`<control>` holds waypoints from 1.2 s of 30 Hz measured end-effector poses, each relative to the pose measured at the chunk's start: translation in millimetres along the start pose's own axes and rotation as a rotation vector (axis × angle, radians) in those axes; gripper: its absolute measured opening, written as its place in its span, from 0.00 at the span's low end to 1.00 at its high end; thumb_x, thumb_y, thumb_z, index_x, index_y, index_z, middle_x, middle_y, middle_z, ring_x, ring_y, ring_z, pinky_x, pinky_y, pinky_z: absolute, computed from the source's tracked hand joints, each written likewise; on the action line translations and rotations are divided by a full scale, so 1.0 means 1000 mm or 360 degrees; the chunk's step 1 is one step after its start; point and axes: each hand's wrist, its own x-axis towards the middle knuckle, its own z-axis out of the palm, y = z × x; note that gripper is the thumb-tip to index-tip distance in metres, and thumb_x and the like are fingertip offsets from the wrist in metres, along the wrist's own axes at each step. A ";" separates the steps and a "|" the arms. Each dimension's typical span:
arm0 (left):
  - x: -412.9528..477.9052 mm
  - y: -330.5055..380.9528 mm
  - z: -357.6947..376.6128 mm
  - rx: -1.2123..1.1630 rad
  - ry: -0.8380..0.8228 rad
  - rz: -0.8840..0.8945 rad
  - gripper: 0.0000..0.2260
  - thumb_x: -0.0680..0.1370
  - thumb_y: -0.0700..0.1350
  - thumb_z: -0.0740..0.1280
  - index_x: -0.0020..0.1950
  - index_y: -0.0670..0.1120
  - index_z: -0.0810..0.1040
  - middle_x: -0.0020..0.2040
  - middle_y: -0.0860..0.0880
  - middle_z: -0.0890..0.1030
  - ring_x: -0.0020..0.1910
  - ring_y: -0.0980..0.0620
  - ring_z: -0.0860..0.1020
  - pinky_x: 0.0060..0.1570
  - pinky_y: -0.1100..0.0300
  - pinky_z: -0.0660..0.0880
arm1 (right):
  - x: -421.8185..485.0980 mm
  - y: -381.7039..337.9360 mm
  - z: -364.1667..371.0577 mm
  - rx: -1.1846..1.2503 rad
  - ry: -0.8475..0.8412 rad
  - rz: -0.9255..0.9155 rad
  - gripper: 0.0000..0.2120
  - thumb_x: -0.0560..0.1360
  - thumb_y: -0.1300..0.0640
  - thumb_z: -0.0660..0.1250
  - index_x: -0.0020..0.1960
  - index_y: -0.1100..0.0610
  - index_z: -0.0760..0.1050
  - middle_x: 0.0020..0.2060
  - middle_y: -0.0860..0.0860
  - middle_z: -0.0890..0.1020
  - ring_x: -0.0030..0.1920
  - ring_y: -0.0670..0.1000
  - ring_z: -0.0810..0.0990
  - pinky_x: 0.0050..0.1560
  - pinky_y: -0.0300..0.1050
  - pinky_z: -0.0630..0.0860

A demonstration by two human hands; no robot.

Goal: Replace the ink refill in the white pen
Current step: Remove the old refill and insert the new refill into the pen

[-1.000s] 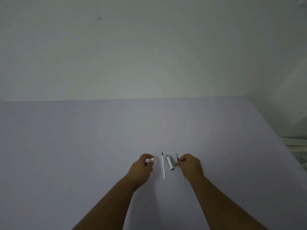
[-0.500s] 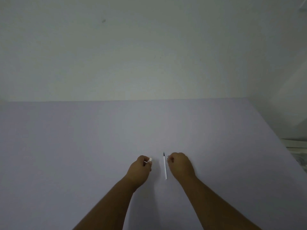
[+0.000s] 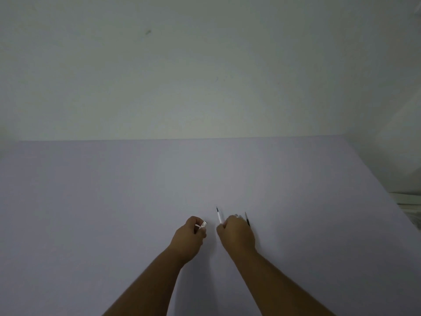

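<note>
My left hand [image 3: 190, 236] is closed on a small white pen piece [image 3: 202, 224] that sticks out between thumb and fingers. My right hand [image 3: 237, 234] pinches the lower end of a thin white refill [image 3: 219, 215] with a dark tip; the refill points away from me, between the two hands. A second, darker refill [image 3: 247, 219] lies on the table just right of my right hand. The top of the grey-white pen cap [image 3: 238, 215] peeks out behind my right knuckles; the rest of it is hidden.
Everything sits on a pale lilac table [image 3: 114, 201] against a plain wall. The table's right edge runs diagonally, with a whitish object [image 3: 410, 205] beyond it.
My right hand has moved from the dark refill and cap over to the white refill and closed on it, and its tip has shifted slightly left. My left hand has kept its piece and barely moved.
</note>
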 end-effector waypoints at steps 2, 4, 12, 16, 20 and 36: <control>-0.001 0.002 0.000 0.0011 -0.0022 -0.0001 0.06 0.81 0.44 0.58 0.54 0.48 0.72 0.50 0.46 0.80 0.43 0.51 0.77 0.37 0.66 0.72 | 0.002 -0.005 -0.011 0.0467 0.0039 0.0056 0.11 0.74 0.54 0.63 0.47 0.61 0.80 0.39 0.53 0.82 0.42 0.53 0.79 0.44 0.46 0.77; 0.000 0.005 0.002 0.0043 -0.0037 0.0008 0.05 0.81 0.45 0.58 0.54 0.48 0.73 0.51 0.45 0.81 0.44 0.49 0.77 0.38 0.64 0.72 | 0.004 -0.008 -0.023 0.0865 0.0104 0.0106 0.10 0.75 0.56 0.64 0.47 0.62 0.79 0.36 0.51 0.79 0.37 0.51 0.76 0.38 0.41 0.74; -0.003 0.021 0.009 0.0006 -0.0060 0.0086 0.05 0.81 0.43 0.58 0.51 0.49 0.73 0.49 0.45 0.81 0.43 0.50 0.76 0.38 0.66 0.72 | 0.002 -0.001 -0.042 0.1217 0.0097 0.0170 0.08 0.75 0.57 0.64 0.41 0.57 0.79 0.36 0.52 0.80 0.31 0.46 0.70 0.32 0.38 0.68; -0.006 0.029 0.013 0.0019 -0.0061 0.0119 0.05 0.81 0.42 0.57 0.53 0.48 0.72 0.52 0.44 0.81 0.46 0.49 0.77 0.37 0.67 0.71 | -0.003 0.003 -0.045 0.1267 0.0033 0.0095 0.08 0.75 0.57 0.64 0.38 0.55 0.78 0.33 0.51 0.78 0.32 0.48 0.70 0.34 0.41 0.69; -0.008 0.031 0.015 0.0034 -0.0070 0.0121 0.05 0.81 0.42 0.57 0.53 0.48 0.72 0.52 0.43 0.81 0.46 0.49 0.77 0.37 0.67 0.71 | -0.004 0.008 -0.049 0.1279 -0.0046 0.0062 0.08 0.74 0.57 0.66 0.42 0.61 0.79 0.36 0.54 0.78 0.36 0.50 0.71 0.37 0.43 0.70; -0.009 0.048 0.023 -0.0023 -0.0122 0.0173 0.05 0.81 0.43 0.57 0.53 0.49 0.73 0.47 0.50 0.80 0.42 0.54 0.77 0.42 0.62 0.73 | 0.000 0.014 -0.078 0.1574 -0.0118 0.0069 0.06 0.75 0.58 0.66 0.39 0.55 0.77 0.35 0.49 0.76 0.31 0.46 0.72 0.27 0.34 0.71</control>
